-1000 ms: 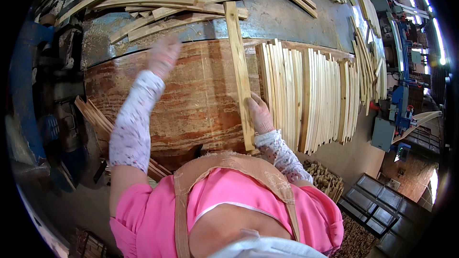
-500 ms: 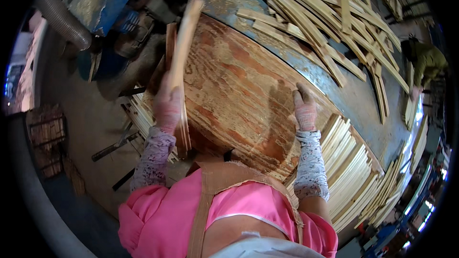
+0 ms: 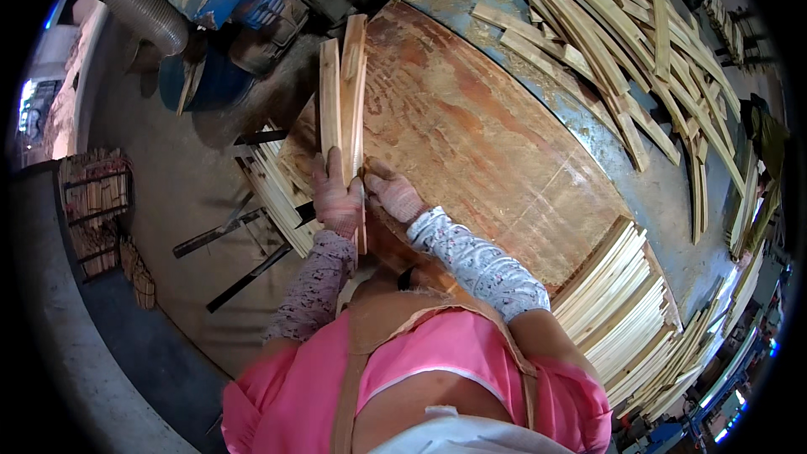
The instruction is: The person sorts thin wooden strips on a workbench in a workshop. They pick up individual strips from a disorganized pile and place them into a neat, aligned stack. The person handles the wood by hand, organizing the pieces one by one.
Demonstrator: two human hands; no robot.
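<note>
With our left hand [image 3: 338, 196] wrapped around a slat [image 3: 330, 101] at the board's [image 3: 496, 151] left edge and our right hand [image 3: 395, 191] half-curled alongside, its hold unclear, we expect light, stiff wood, best gripped mid-length.

Middle: the wooden surface [image 3: 496, 168] gave a wide open path between the right hand [image 3: 395, 192] and the slat row.
Left edge: long slats [image 3: 330, 97] lined it, with the left hand [image 3: 338, 202] over them and the right just beside, leaving a tight gap between the hands.
Beyond the left edge: dark bars [image 3: 244, 282] jutted out.
Right: the slat row [image 3: 612, 307] blocked that end.
Far right: a loose slat pile [image 3: 607, 63] crossed the way at many angles.
Far left: machinery [image 3: 269, 42] crowded passage.
Near: the apron [image 3: 382, 319] limited reach.
</note>
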